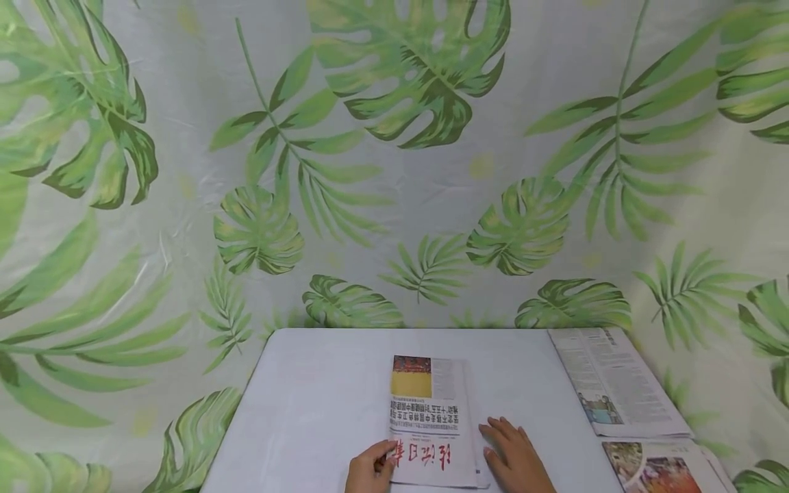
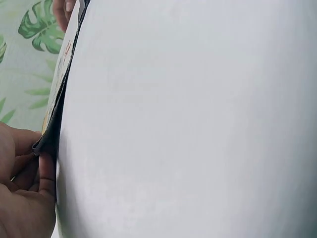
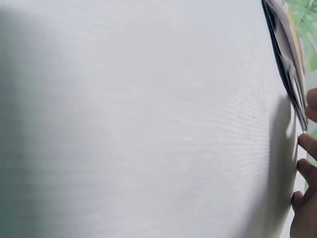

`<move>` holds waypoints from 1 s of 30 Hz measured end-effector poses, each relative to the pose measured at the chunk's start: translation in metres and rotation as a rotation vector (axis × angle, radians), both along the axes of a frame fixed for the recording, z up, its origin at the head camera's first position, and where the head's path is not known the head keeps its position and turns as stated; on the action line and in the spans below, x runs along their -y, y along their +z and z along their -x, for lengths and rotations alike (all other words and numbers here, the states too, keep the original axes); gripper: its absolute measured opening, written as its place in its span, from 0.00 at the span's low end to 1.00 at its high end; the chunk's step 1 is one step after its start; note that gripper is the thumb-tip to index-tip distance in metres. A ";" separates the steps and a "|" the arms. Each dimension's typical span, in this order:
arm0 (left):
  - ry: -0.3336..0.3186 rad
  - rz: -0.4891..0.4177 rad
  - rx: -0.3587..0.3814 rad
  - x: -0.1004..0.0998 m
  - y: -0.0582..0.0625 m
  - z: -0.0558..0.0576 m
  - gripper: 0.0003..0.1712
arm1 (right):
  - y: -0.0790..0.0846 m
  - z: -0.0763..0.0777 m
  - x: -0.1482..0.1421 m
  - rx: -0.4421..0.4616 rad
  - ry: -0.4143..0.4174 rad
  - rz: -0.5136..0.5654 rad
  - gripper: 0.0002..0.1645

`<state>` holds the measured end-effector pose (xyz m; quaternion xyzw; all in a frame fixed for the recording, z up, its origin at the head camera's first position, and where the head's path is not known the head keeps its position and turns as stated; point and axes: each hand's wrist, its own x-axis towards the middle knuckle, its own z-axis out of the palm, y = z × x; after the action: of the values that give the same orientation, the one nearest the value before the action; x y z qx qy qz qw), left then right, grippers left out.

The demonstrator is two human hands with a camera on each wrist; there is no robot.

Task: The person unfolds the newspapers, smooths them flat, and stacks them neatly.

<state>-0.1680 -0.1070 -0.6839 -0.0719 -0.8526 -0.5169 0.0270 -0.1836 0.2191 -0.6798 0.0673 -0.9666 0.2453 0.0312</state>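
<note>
A folded newspaper point(image 1: 425, 418) lies near the middle of the white table, its red title and headline upside down in the head view. My left hand point(image 1: 372, 468) pinches its lower left edge between thumb and fingers. In the left wrist view, that hand point(image 2: 25, 183) grips the paper's dark folded edge point(image 2: 58, 101). Just right of the newspaper, my right hand point(image 1: 516, 457) has its fingers spread and extended. The right wrist view has its fingertips point(image 3: 306, 168) on the tabletop near the paper's layered edge point(image 3: 285, 54).
Along the table's right side lies another folded newspaper point(image 1: 619, 383), with a further newspaper point(image 1: 672, 469) in front of it, partly cut off by the frame. The white tabletop point(image 1: 320, 397) ends at a curtain point(image 1: 394, 185) printed with green leaves.
</note>
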 end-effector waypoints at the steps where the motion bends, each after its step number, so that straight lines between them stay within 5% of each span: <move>1: -0.006 -0.014 0.005 -0.002 0.000 0.000 0.16 | 0.000 -0.001 0.000 0.004 0.004 0.001 0.25; 12: -0.019 0.086 0.015 -0.015 0.009 -0.008 0.16 | -0.003 -0.019 0.000 -0.021 0.020 -0.008 0.18; 22: -0.014 0.152 -0.002 -0.017 0.008 -0.008 0.17 | -0.010 -0.030 -0.002 0.035 0.004 0.016 0.23; 27: 0.035 0.330 -0.210 -0.022 0.007 -0.006 0.23 | -0.014 -0.031 -0.002 -0.026 0.004 0.052 0.24; 30: -0.002 0.396 -0.365 -0.033 0.008 -0.003 0.25 | -0.017 -0.032 -0.002 -0.088 0.000 0.066 0.24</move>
<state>-0.1646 -0.0736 -0.6762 -0.1687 -0.9182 -0.3183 0.1649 -0.1517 0.2215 -0.6968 0.0767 -0.9557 0.2739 0.0757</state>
